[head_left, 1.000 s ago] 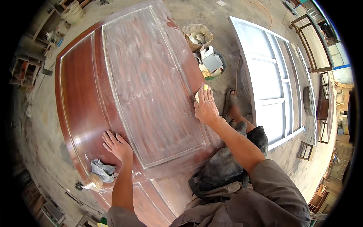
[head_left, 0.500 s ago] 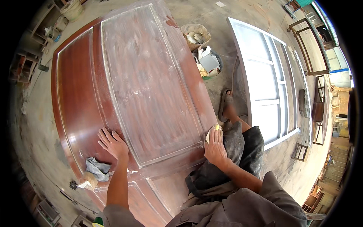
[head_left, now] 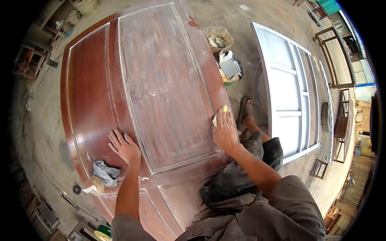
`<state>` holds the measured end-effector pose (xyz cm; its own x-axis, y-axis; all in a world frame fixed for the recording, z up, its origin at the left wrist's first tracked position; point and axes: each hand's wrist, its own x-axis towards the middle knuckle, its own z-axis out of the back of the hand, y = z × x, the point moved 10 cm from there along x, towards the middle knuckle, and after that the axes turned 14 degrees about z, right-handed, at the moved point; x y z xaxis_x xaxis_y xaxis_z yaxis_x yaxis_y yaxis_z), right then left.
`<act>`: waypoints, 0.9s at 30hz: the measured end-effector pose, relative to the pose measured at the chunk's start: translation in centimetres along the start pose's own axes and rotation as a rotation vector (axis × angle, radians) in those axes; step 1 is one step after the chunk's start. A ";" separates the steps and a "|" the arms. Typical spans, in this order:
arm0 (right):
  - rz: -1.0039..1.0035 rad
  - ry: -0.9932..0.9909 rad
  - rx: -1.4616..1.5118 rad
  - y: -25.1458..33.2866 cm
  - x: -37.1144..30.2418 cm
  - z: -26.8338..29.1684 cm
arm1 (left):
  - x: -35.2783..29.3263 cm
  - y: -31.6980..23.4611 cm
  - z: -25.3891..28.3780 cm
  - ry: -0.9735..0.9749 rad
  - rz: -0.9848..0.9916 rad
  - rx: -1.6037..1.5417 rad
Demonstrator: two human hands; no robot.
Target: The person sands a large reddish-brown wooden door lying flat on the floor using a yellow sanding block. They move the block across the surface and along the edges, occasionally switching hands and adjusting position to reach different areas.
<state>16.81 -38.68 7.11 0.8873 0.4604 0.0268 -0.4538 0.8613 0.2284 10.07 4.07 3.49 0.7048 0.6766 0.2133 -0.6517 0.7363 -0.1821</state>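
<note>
The panelled wooden slab point(head_left: 118, 76) is glossy reddish brown at frame left, while its middle panel point(head_left: 161, 92) is clouded with wavy whitish-grey streaks — pale lines bordering it. The right hand point(head_left: 225, 134) shows a bright yellow fingertip beside a pale beige scrap point(head_left: 215, 120). Lower left, a rag point(head_left: 105, 173) is blue-grey; the upper-right frame point(head_left: 286, 113) is white — faintly bluish.

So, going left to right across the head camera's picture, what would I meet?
Dark toothed disc → left hand, resting on the reddish-brown wooden panel → right hand, at that panel's edge → white framed panel → dark wooden frame.
</note>
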 end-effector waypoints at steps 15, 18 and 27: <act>0.111 0.029 0.081 -1.1 4.5 -0.7 | -0.3 0.1 0.4 0.020 0.005 0.006; 0.145 0.155 0.060 1.9 -4.6 -0.6 | 0.0 0.9 0.6 0.011 0.011 0.001; 0.210 0.092 0.114 0.0 2.7 0.0 | -0.4 0.4 0.2 0.027 0.014 0.014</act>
<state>19.18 -37.46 7.18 0.7612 0.6485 -0.0019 -0.6104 0.7174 0.3359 9.42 4.11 3.54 0.7030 0.6867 0.1849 -0.6651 0.7269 -0.1710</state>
